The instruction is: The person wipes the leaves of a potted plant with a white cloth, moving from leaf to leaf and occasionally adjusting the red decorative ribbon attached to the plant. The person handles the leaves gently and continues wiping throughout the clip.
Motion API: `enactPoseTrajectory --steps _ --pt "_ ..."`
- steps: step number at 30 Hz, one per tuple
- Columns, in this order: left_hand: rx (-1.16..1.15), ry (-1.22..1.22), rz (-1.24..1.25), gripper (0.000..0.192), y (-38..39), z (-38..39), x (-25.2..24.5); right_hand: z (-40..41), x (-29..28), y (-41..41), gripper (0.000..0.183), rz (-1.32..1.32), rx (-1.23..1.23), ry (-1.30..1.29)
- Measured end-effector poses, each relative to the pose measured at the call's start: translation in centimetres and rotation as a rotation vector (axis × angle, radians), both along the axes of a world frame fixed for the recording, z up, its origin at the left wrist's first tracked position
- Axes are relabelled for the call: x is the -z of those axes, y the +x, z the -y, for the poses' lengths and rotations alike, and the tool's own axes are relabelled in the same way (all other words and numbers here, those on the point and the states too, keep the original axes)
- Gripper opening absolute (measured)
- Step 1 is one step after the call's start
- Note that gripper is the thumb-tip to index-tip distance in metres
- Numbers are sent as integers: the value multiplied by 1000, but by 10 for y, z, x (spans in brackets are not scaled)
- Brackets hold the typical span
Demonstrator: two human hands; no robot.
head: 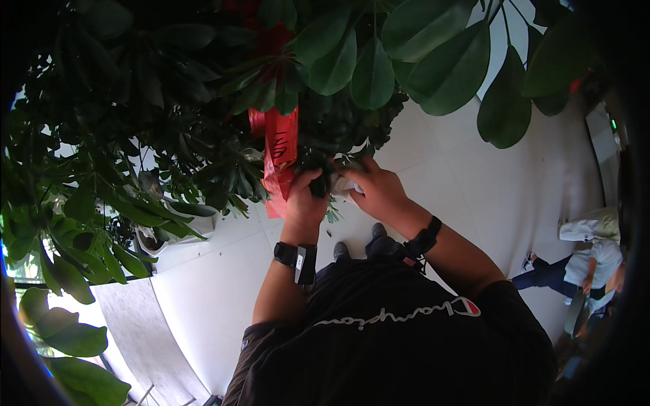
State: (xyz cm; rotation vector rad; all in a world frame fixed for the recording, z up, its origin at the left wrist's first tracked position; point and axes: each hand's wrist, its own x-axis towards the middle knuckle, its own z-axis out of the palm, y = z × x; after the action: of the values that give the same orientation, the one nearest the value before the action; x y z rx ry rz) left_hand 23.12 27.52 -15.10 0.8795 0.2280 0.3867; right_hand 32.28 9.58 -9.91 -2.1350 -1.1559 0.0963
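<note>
A bushy plant with dark green, glossy leaves (442, 71) fills the space in front of me. My left hand (306, 203) is at its lower edge, thumb up, around a dark leaf (320, 183); its other fingers are mostly hidden. A red ribbon (281, 147) bearing writing hangs from the foliage, just beside that hand. In my right hand (380, 189) is a bunched whitish cloth (343, 185), held against the leaves near my left hand. Both wrists wear black bands.
Pale floor tiles (426, 152) lie below, with small dark bits on them. A white planter (188, 228) stands at left, near a grey mat or panel (137, 325). At far right is another person (591, 269) in a light top. Large leaves overhang above.
</note>
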Motion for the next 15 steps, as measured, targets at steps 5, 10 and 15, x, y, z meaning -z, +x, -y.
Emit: enactPoseTrajectory --steps 5,10,15 --pt "-90 635 -136 37 1 1 7 14 -4 3 44 -131 -27 67" --pt "-201 339 -162 32 1 -5 14 17 -26 21 46 -73 -42 208" --pt "-145 993 -200 36 -1 -14 17 -3 -23 62 43 -353 -171 128"
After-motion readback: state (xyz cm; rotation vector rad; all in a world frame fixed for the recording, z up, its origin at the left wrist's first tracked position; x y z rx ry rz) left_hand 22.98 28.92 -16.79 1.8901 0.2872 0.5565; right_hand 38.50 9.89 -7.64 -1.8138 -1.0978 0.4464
